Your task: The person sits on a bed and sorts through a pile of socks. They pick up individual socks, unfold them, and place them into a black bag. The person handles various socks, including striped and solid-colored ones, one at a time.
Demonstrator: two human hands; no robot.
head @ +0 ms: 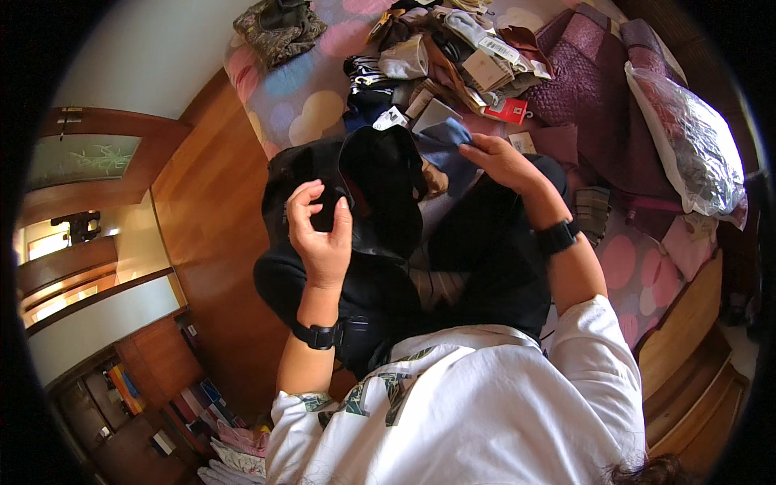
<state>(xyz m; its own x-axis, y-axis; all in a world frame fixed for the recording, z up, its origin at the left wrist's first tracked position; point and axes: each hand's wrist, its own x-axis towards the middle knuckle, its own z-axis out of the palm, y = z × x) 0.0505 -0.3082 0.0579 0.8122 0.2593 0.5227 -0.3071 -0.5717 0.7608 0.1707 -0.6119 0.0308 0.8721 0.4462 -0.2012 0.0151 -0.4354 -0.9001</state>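
Note:
My right hand (500, 160) pinches the edge of a blue cloth item (448, 148), perhaps a sock, between thumb and fingers, above my bent leg. My left hand (321, 233) is raised over a black bag (382, 188) with its fingers curled apart and nothing between them. The bag lies at my crossed legs, its dark opening facing up. A tan cloth piece (434, 179) shows beside the bag, below the blue cloth. Beyond them lies a heap of socks with card tags, among them a red tag (508, 111) and a light grey sock (465, 25).
A patterned bedsheet (345, 36) lies under everything. At the right are a purple quilted cover (570, 91) and a clear plastic bag (697, 145). Folded patterned cloth (279, 30) sits at the far left of the bed. Wooden floor (212, 200) drops away at the left.

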